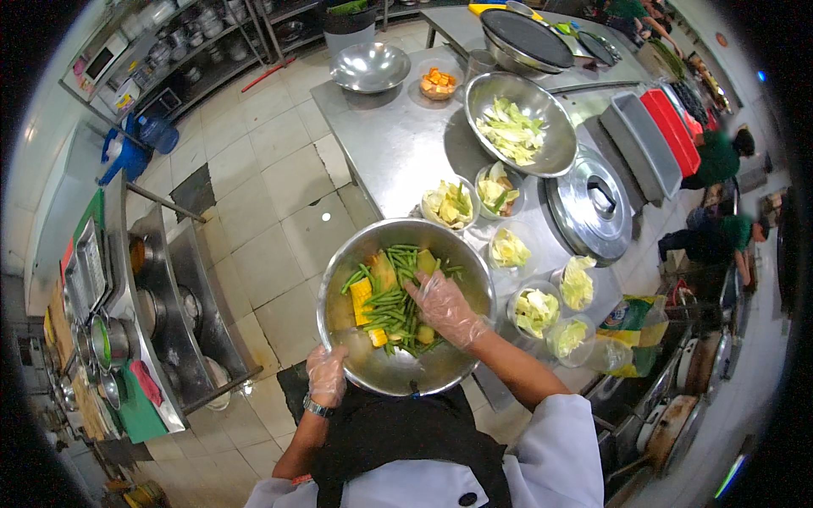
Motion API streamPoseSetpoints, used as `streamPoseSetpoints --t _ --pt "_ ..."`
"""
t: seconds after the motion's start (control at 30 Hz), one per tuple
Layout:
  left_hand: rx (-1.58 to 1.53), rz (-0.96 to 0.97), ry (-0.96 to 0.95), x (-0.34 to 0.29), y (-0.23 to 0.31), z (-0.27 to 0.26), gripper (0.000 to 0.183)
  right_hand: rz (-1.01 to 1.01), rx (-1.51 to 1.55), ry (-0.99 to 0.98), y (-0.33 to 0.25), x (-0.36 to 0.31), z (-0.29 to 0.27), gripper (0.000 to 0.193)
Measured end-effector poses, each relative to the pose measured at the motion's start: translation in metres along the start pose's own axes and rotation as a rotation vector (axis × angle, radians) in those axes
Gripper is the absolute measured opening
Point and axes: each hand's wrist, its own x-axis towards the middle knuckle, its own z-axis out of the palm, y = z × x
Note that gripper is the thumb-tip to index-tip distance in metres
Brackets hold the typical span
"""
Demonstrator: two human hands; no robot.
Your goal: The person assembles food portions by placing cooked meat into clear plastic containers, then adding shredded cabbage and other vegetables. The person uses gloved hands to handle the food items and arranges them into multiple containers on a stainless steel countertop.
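Note:
A large steel mixing bowl (339,254) is in front of my body, holding cut green beans (387,303), corn cob pieces (362,300) and pale green vegetable chunks. My left hand (325,373), in a clear plastic glove, is closed on the bowl's lower left rim. Inside the bowl, my right hand (444,310), gloved the same way, has its fingers closed among the beans at the right of the pile. Its fingertips are partly hidden there. To the right of the bowl are several clear tubs of cut cabbage, the closest being a cabbage tub (535,310).
On the steel table (385,140) are a big bowl of cabbage (474,89), orange cubes (438,81), an empty steel bowl (370,68) and a pot lid (590,203). Grey (644,148) and red bins (671,131) flank it. Shelving (182,296) stands left; co-workers are at right.

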Motion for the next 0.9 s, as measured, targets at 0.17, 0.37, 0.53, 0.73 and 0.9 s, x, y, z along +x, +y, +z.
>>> streamPoseSetpoints --t 0.17,0.37,0.53,0.73,0.9 --pt "-0.007 0.125 -0.031 0.003 -0.010 0.003 0.007 -0.022 0.389 0.312 0.030 -0.013 0.050 0.037" --pt "0.028 0.129 -0.047 -0.002 -0.004 0.000 0.007 0.483 1.290 0.108 0.057 -0.011 -0.005 0.034" --pt "0.266 0.067 -0.032 -0.012 0.013 0.002 0.007 0.595 1.668 0.075 0.068 -0.028 -0.020 0.034" --pt "0.217 0.074 -0.008 -0.026 0.011 0.010 0.008 0.545 2.202 0.212 0.099 -0.055 -0.024 0.026" --pt "0.159 -0.015 -0.011 -0.036 0.009 0.013 0.013 0.639 1.618 0.403 0.155 -0.073 -0.035 0.034"
